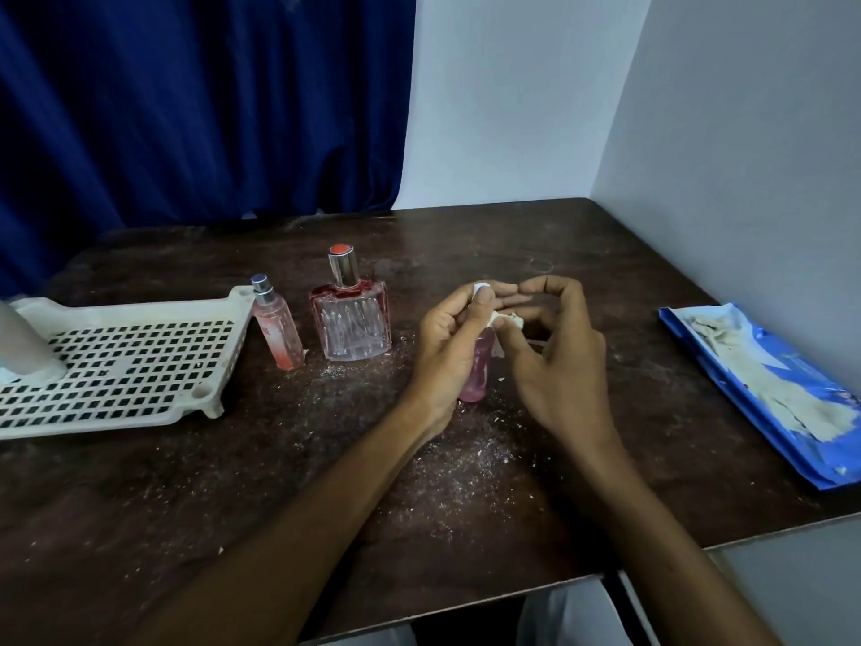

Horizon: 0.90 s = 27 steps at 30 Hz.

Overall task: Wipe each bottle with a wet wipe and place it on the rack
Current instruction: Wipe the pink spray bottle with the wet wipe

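My left hand (449, 347) grips a small pink bottle (480, 370) upright at the middle of the table, its top hidden by my fingers. My right hand (554, 352) pinches a crumpled wet wipe (508, 319) against the bottle's upper part. A slim pink spray bottle (277, 326) and a square clear bottle with a silver, red-topped cap (351, 314) stand on the table to the left. The white perforated rack (121, 361) lies at the far left, with a grey bottle (23, 347) standing on it.
A blue wet-wipe pack (768, 389) lies open at the right edge of the dark table (233, 496). White crumbs are scattered over the tabletop. A blue curtain hangs behind, and white walls close the back and right sides.
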Each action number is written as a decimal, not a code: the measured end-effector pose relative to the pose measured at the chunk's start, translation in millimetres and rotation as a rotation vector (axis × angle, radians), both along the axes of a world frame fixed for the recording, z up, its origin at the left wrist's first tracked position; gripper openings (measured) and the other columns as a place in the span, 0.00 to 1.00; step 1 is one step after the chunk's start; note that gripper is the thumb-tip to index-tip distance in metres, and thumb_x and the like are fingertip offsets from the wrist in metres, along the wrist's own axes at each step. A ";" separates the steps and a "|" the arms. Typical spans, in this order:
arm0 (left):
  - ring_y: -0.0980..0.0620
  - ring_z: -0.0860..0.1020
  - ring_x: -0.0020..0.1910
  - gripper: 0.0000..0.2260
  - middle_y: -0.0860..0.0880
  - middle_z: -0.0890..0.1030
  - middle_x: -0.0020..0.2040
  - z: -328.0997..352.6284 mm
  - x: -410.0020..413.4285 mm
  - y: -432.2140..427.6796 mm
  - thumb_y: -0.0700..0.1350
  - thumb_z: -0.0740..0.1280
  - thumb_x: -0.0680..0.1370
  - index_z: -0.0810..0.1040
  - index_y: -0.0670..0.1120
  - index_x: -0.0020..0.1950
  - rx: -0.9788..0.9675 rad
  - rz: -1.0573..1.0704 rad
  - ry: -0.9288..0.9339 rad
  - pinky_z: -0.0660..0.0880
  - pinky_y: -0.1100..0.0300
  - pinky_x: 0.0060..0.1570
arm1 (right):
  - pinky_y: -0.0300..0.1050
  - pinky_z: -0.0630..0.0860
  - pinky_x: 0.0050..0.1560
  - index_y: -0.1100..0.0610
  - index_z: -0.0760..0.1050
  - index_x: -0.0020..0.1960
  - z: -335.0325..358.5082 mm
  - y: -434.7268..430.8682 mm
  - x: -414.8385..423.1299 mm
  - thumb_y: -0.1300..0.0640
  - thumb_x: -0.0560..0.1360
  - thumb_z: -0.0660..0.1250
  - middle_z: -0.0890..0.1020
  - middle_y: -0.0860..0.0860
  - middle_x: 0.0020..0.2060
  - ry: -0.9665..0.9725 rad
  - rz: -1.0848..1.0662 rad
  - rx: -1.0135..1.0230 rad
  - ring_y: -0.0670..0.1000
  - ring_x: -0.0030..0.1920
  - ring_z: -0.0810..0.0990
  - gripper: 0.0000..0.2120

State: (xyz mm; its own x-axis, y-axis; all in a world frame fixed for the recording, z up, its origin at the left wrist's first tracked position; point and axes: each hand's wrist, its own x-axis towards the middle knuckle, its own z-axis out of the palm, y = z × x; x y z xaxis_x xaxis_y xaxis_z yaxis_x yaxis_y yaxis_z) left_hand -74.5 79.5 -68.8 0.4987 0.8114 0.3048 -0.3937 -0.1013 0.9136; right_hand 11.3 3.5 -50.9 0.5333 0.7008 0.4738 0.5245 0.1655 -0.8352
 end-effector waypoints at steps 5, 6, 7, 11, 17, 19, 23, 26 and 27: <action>0.43 0.82 0.50 0.10 0.46 0.83 0.57 -2.0 2.1 -2.0 0.42 0.55 0.85 0.75 0.40 0.53 0.060 -0.013 -0.032 0.78 0.52 0.51 | 0.37 0.80 0.41 0.55 0.70 0.60 -12.8 -5.6 -5.7 0.63 0.78 0.69 0.85 0.50 0.43 0.138 -0.017 0.038 0.45 0.42 0.85 0.14; 0.38 0.81 0.53 0.10 0.44 0.82 0.59 -2.8 2.3 -1.1 0.43 0.55 0.85 0.75 0.42 0.52 0.075 -0.007 -0.034 0.77 0.47 0.55 | 0.38 0.79 0.41 0.55 0.71 0.59 -17.9 -7.4 -7.6 0.63 0.77 0.69 0.85 0.49 0.43 0.145 -0.046 0.026 0.45 0.42 0.84 0.13; 0.38 0.80 0.57 0.10 0.42 0.82 0.60 -3.0 1.9 0.3 0.43 0.55 0.85 0.75 0.44 0.52 0.091 0.013 -0.022 0.74 0.45 0.60 | 0.38 0.79 0.41 0.54 0.72 0.57 -23.8 -9.0 -8.9 0.62 0.77 0.70 0.85 0.49 0.42 0.148 -0.067 0.003 0.44 0.41 0.84 0.11; 0.48 0.78 0.61 0.11 0.42 0.83 0.57 -3.2 -0.9 1.8 0.42 0.55 0.85 0.76 0.43 0.52 0.170 0.054 0.040 0.69 0.48 0.66 | 0.34 0.78 0.44 0.54 0.75 0.55 -38.4 -15.8 -9.7 0.63 0.76 0.71 0.84 0.46 0.41 0.157 -0.056 -0.127 0.39 0.42 0.83 0.10; 0.48 0.81 0.53 0.09 0.40 0.83 0.52 -2.8 -5.7 -4.7 0.40 0.60 0.84 0.78 0.39 0.55 0.168 -0.016 0.038 0.77 0.54 0.55 | 0.32 0.77 0.43 0.52 0.76 0.53 -29.8 -23.8 -10.0 0.61 0.75 0.72 0.84 0.46 0.41 0.244 -0.118 -0.038 0.39 0.40 0.82 0.09; 0.49 0.82 0.53 0.09 0.42 0.84 0.51 -1.5 -10.7 -6.4 0.40 0.61 0.83 0.79 0.39 0.57 0.163 -0.019 0.056 0.78 0.56 0.55 | 0.40 0.80 0.48 0.50 0.77 0.53 -29.4 -25.7 -7.2 0.59 0.76 0.71 0.84 0.47 0.43 0.376 -0.143 -0.020 0.44 0.44 0.83 0.08; 0.50 0.82 0.57 0.13 0.46 0.84 0.56 -1.0 -24.1 -8.8 0.44 0.64 0.82 0.79 0.43 0.64 0.252 0.065 0.186 0.77 0.59 0.57 | 0.54 0.79 0.57 0.55 0.78 0.57 -30.6 -28.3 -2.1 0.64 0.77 0.67 0.84 0.56 0.51 0.691 -0.065 0.015 0.52 0.48 0.83 0.10; 0.56 0.81 0.56 0.20 0.52 0.82 0.59 -5.9 -35.0 -15.6 0.43 0.70 0.79 0.73 0.49 0.70 0.235 0.094 0.335 0.77 0.67 0.51 | 0.55 0.78 0.61 0.58 0.78 0.58 -28.2 -31.9 -2.2 0.67 0.78 0.65 0.83 0.59 0.53 0.794 -0.003 0.029 0.54 0.50 0.82 0.11; 0.58 0.81 0.55 0.23 0.52 0.81 0.59 -9.2 -37.6 -17.9 0.43 0.71 0.78 0.71 0.49 0.72 0.242 0.106 0.400 0.77 0.70 0.49 | 0.55 0.78 0.62 0.58 0.79 0.58 -27.9 -32.5 -2.7 0.68 0.78 0.65 0.84 0.59 0.53 0.811 0.012 0.027 0.54 0.52 0.82 0.11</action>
